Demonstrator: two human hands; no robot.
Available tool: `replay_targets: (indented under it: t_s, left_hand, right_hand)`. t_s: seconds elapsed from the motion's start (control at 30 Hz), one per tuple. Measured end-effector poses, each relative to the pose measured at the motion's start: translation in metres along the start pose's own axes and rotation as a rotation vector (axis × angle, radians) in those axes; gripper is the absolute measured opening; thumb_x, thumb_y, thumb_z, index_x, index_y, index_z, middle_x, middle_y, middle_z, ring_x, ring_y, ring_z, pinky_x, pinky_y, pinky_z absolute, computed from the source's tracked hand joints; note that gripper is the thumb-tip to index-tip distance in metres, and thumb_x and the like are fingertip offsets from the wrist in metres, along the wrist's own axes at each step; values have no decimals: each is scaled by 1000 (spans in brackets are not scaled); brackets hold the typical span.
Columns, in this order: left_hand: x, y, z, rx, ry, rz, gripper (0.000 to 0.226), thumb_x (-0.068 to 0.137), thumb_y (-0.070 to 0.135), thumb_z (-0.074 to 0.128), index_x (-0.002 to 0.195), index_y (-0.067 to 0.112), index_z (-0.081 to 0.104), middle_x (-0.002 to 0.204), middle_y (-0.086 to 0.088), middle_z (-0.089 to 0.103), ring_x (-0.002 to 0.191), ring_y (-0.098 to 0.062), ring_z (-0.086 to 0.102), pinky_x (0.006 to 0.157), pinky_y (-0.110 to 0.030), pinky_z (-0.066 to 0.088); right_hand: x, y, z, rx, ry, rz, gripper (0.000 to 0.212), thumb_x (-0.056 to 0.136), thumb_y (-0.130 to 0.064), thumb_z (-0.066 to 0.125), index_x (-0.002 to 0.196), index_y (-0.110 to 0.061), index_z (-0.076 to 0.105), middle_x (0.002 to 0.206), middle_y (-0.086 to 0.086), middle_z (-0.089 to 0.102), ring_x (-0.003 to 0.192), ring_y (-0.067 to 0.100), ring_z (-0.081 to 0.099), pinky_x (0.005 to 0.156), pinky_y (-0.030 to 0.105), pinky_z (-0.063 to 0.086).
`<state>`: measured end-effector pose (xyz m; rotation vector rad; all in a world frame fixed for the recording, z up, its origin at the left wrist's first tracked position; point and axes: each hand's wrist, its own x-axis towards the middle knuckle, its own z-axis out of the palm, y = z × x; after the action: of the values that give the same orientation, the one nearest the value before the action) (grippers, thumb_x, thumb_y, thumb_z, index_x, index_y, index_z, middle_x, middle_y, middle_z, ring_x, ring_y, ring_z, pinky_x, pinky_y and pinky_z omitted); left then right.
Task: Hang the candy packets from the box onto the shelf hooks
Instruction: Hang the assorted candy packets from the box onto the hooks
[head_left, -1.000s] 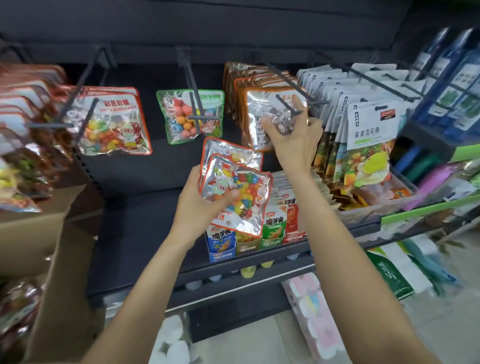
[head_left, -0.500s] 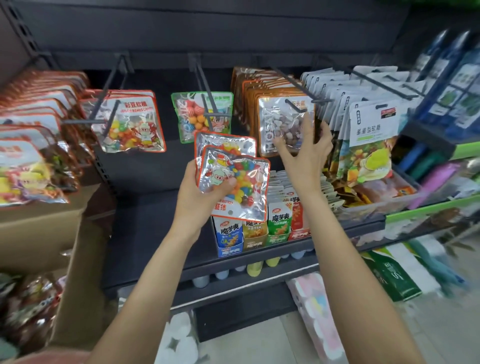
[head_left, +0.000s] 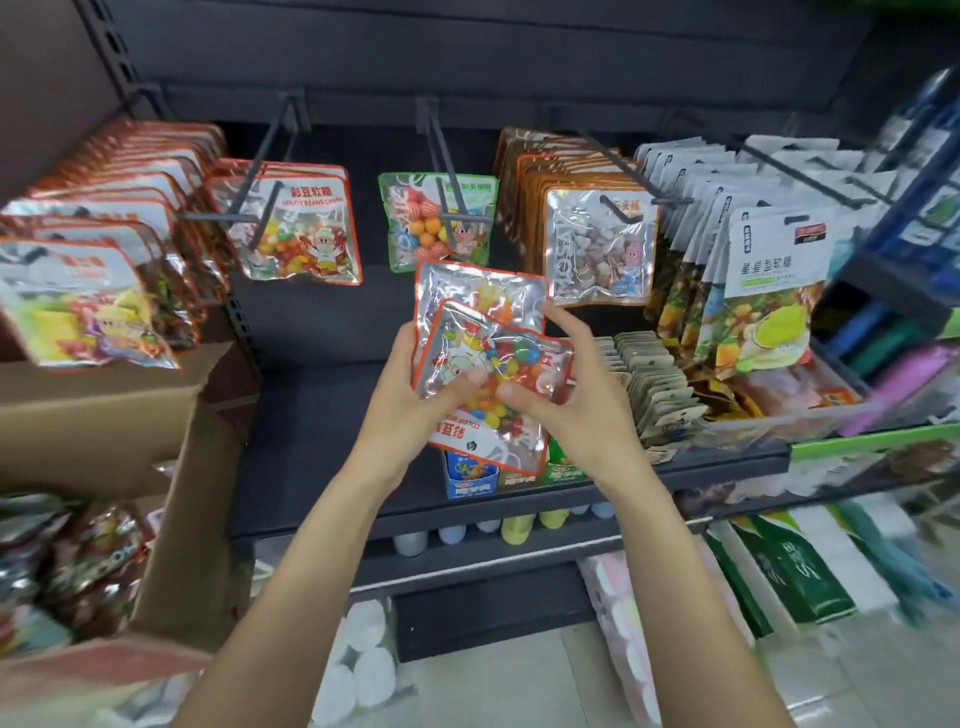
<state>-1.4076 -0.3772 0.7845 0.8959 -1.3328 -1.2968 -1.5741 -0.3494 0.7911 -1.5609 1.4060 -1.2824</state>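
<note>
Both hands are on a couple of red-edged candy packets (head_left: 493, 358) held in front of the shelf (head_left: 322, 415): left hand (head_left: 410, 395) grips the left edge, right hand (head_left: 566, 395) pinches the front one. Looks like two packets, hard to say. The box (head_left: 130, 415) sits at left, and more packets hang on the hooks (head_left: 260, 171) above.

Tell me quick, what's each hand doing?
Left hand: grips the red-edged candy packets.
Right hand: grips the same packets from the other side.

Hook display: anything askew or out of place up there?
Nothing damaged or spilled. The red-edged colour-bean candy packets held by the left hand and right hand are upside down, print inverted.
</note>
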Motion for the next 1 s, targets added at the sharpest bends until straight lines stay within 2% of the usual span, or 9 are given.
replay_targets:
  t_s: [0.07, 0.13, 0.33, 0.53, 0.67, 0.73, 0.83, 0.93, 1.0]
  left_hand:
    - [-4, 0, -6, -65, 63, -38, 29, 85, 37, 58, 113, 32, 54, 108, 8, 71, 100, -13, 69, 82, -28, 56]
    - [-7, 1, -16, -100, 111, -58, 18, 93, 33, 52, 111, 29, 56, 109, 4, 71, 100, -16, 69, 83, -31, 56]
    - [-13, 6, -43, -51, 64, -11, 18, 93, 17, 55, 110, 25, 54, 101, 7, 74, 93, -14, 71, 71, -22, 55]
    - [-5, 10, -69, -72, 83, 17, 20, 96, 19, 53, 114, 24, 59, 100, 3, 74, 93, -15, 70, 73, -25, 56]
    - [2, 15, -90, -61, 130, 52, 18, 96, 18, 54, 112, 24, 58, 97, 6, 74, 91, -13, 71, 73, -24, 56]
    - [4, 15, -104, -69, 215, 61, 19, 94, 19, 56, 112, 25, 58, 103, 4, 73, 96, -14, 69, 79, -26, 56]
    - [5, 15, -122, -134, 288, 68, 30, 87, 18, 63, 116, 24, 56, 114, -1, 69, 105, -18, 67, 89, -36, 54]
    - [2, 11, -120, -202, 298, 75, 30, 89, 9, 61, 115, 22, 56, 114, -1, 69, 107, -18, 66, 87, -35, 56]
    - [-1, 9, -109, -255, 266, 54, 28, 86, 13, 62, 113, 20, 58, 107, 2, 72, 103, -17, 67, 84, -33, 57]
  right_hand:
    - [-1, 0, 4, 3, -35, -17, 74, 79, -18, 77, 137, -37, 36, 117, -21, 60, 103, -5, 62, 83, 14, 50]
    - [0, -2, 6, -4, -75, -32, 72, 79, -16, 77, 135, -40, 38, 117, -20, 61, 105, -3, 62, 86, 20, 52]
    - [2, -2, 13, -57, -63, -35, 73, 76, -13, 80, 123, -53, 40, 121, -13, 61, 103, 5, 64, 90, 30, 51]
    - [6, -12, 30, -37, -65, -9, 47, 77, -4, 77, 103, -33, 52, 95, -11, 68, 82, -6, 66, 66, 9, 49]
    - [8, -15, 44, 48, -33, 30, 31, 79, -6, 75, 99, -21, 57, 85, -10, 72, 79, -1, 69, 64, 11, 49]
    - [7, -15, 48, 147, 35, 59, 28, 80, -6, 72, 98, -23, 58, 86, -9, 74, 83, 5, 71, 69, 19, 53]
    - [3, -17, 48, 283, 129, 88, 18, 74, -26, 76, 90, -24, 68, 88, -3, 76, 83, 16, 72, 68, 27, 57]
    - [0, -15, 59, 376, 95, 134, 50, 48, -63, 85, 85, -31, 74, 91, 2, 76, 82, 20, 73, 70, 35, 57]
    - [1, -14, 76, 424, 21, 155, 60, 39, -67, 86, 87, -32, 75, 96, 4, 75, 89, 22, 73, 73, 36, 59]
